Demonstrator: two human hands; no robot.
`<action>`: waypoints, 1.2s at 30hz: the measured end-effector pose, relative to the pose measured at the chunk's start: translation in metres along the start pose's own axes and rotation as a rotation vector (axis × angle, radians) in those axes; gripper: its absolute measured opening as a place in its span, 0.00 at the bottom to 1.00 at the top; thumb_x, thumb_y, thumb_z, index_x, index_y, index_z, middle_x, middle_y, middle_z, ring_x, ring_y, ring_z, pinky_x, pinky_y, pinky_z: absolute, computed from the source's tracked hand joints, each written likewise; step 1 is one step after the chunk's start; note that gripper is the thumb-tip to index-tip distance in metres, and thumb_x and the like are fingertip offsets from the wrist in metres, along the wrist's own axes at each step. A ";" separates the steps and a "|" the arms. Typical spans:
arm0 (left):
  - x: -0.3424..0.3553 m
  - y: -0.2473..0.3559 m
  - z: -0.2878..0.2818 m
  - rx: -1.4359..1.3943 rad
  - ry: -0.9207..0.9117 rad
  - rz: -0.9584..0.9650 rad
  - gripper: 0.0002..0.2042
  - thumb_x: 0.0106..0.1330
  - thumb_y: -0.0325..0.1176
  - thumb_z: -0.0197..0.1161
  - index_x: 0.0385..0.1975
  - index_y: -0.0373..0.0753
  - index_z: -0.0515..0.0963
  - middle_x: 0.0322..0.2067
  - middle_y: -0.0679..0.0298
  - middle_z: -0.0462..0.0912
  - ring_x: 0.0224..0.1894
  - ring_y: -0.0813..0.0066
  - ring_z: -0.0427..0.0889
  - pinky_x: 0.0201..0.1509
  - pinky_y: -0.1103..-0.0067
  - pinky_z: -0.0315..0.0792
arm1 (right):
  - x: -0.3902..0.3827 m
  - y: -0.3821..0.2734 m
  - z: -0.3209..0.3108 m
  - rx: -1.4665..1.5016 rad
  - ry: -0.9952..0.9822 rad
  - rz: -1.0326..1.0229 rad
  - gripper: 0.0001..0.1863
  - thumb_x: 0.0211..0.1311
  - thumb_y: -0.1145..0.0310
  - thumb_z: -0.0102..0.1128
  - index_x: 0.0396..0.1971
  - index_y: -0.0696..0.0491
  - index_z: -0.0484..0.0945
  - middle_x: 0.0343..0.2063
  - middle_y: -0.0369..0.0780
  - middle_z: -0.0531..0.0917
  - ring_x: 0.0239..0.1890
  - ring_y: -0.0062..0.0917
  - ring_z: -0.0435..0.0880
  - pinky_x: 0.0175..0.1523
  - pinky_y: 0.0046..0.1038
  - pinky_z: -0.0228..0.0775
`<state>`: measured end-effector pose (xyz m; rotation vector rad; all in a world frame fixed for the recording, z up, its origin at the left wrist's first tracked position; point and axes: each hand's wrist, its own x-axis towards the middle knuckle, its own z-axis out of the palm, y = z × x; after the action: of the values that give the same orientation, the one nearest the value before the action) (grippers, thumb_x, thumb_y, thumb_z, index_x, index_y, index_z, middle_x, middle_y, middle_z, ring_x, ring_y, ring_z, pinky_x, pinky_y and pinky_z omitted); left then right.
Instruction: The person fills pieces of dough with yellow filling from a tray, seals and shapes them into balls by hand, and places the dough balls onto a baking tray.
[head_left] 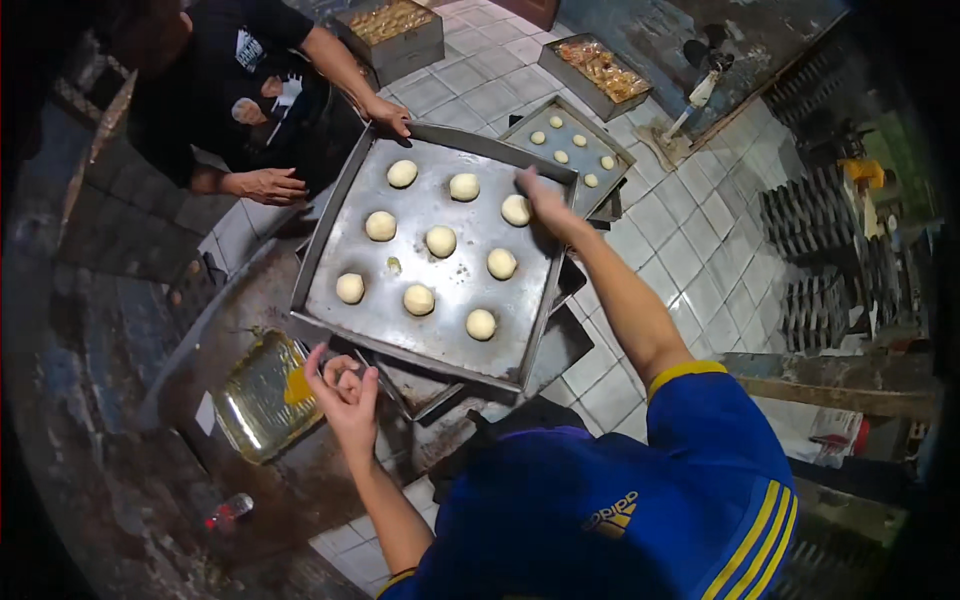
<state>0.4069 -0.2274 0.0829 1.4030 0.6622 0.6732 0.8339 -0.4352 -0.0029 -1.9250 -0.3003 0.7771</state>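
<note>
A square metal baking tray point(330, 250) with several round pale dough balls point(441, 241) is held up in front of me, tilted in view. My right hand point(545, 203) grips its far right rim, slightly blurred, with the fingers partly hidden by the wall. Below the near left corner is my left hand point(348, 393), palm up, with thumb and index finger apart and the other fingers bent; nothing shows in it. Across from me, a co-worker's hand point(388, 115) holds the far left corner. The co-worker's other hand point(265, 186) hangs beside the left wall of the tray.
More dark metal trays point(425, 385) lie underneath on the worktable. To the left is a shiny rectangular pan point(250, 425) with a yellow piece point(298, 386) at its edge, and a small bottle point(230, 511). Beyond, another tray point(622, 160) bears dough balls; filled metal boxes point(418, 48) stand on the tiles.
</note>
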 end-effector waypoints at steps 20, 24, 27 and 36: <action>0.034 -0.130 0.061 0.161 -0.412 -0.164 0.15 0.77 0.27 0.55 0.61 0.29 0.73 0.55 0.52 0.83 0.60 0.69 0.82 0.65 0.75 0.74 | -0.155 0.027 0.158 -0.845 -0.443 -0.948 0.13 0.57 0.71 0.66 0.44 0.54 0.83 0.36 0.43 0.86 0.43 0.40 0.87 0.46 0.40 0.82; 0.051 -0.133 0.084 0.014 -0.570 -0.203 0.15 0.79 0.29 0.50 0.60 0.30 0.74 0.56 0.53 0.84 0.61 0.69 0.81 0.65 0.75 0.73 | -0.153 0.064 0.194 -1.059 -0.223 -0.885 0.09 0.60 0.70 0.61 0.38 0.55 0.85 0.35 0.43 0.87 0.41 0.37 0.88 0.45 0.39 0.82; 0.064 -0.130 0.091 0.053 -0.699 -0.289 0.17 0.81 0.35 0.46 0.59 0.32 0.75 0.55 0.55 0.85 0.60 0.70 0.82 0.65 0.75 0.72 | -0.155 0.062 0.212 -1.210 -0.227 -0.857 0.07 0.61 0.69 0.61 0.33 0.52 0.86 0.31 0.42 0.87 0.39 0.36 0.87 0.45 0.41 0.82; 0.082 -0.171 0.087 -0.186 -0.723 -0.575 0.22 0.79 0.45 0.50 0.60 0.33 0.76 0.58 0.52 0.82 0.61 0.65 0.81 0.68 0.72 0.71 | -0.127 0.045 0.167 0.030 -0.814 -0.213 0.18 0.57 0.62 0.67 0.42 0.59 0.86 0.34 0.39 0.87 0.37 0.24 0.85 0.43 0.28 0.77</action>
<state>0.5313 -0.2308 -0.0839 1.0950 0.3720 -0.2300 0.6257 -0.4026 -0.0423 -1.4313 -0.9591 1.3782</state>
